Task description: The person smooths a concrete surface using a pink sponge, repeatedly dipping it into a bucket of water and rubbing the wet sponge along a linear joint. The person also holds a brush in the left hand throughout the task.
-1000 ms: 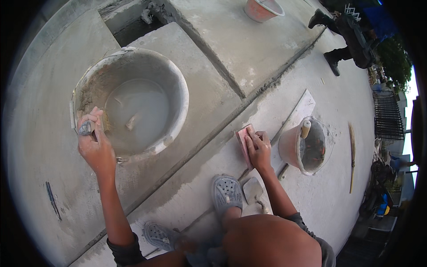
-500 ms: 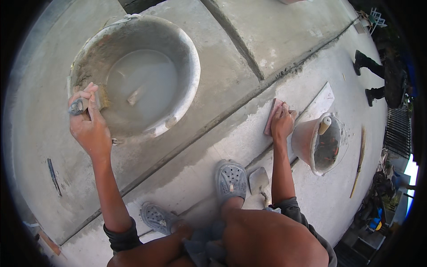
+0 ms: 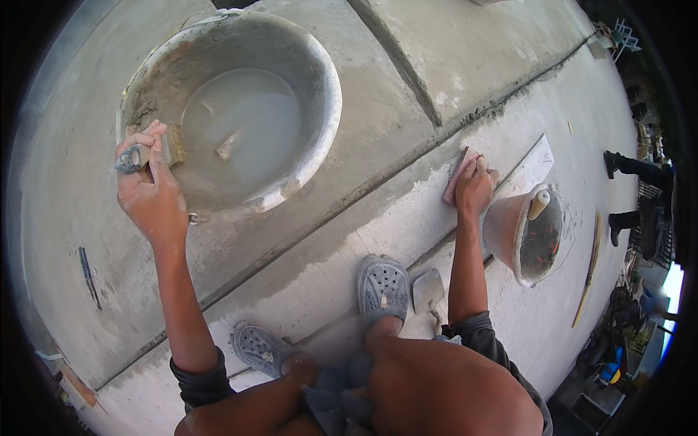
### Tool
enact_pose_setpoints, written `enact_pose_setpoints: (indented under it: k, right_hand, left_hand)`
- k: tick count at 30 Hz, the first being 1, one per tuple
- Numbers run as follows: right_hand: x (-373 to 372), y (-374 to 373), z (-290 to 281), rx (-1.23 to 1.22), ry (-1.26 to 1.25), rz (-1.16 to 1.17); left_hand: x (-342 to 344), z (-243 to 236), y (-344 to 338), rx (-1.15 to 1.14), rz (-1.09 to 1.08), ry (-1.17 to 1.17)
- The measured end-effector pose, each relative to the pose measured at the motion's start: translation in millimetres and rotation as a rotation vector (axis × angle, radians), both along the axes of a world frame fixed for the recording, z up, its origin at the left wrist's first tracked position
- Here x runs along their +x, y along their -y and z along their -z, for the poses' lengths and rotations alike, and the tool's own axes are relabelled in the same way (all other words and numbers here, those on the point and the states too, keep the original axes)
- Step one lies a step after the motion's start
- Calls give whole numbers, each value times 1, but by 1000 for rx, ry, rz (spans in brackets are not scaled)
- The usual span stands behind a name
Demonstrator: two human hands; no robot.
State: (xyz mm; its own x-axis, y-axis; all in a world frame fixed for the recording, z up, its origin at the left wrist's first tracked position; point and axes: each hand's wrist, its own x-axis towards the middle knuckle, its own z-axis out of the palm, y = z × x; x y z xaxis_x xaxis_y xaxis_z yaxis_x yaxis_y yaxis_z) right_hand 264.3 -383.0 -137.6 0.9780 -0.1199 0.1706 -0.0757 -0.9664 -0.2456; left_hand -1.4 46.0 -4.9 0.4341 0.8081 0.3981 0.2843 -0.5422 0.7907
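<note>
Around us spreads a grey concrete floor [image 3: 65, 189], paler on our side of a long diagonal groove [image 3: 323, 216], which a shorter groove [image 3: 396, 58] meets. Rightward we see a dark barred fence [image 3: 664, 251], jumbled clutter [image 3: 616, 316] and bright white daylight [image 3: 674, 301].

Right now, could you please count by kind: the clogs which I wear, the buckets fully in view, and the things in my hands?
Clogs: 2
Buckets: 2 (large bucket, small bucket)
Held things: 2 (brush, pink block)
Total: 6
</note>
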Motion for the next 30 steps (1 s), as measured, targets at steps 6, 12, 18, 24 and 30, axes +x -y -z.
enact_pose_setpoints:
  k: [6, 12, 18, 24, 30]
  right_hand:
    - [-2, -25, 19, -10, 29, -158]
    - [40, 26, 15, -34, 27, 48]
    - [17, -21, 21, -74, 43, -116]
    - [59, 32, 16, -37, 85, 99]
    - [50, -5, 28, -143, 88, -128]
  left_hand:
    - [3, -2, 6, -30, -40, 9]
    - [4, 1, 4, 34, -5, -14]
    - [3, -2, 6, -26, -53, 7]
    - [4, -1, 4, 13, -19, 9]
    - [7, -5, 9, -62, -44, 36]
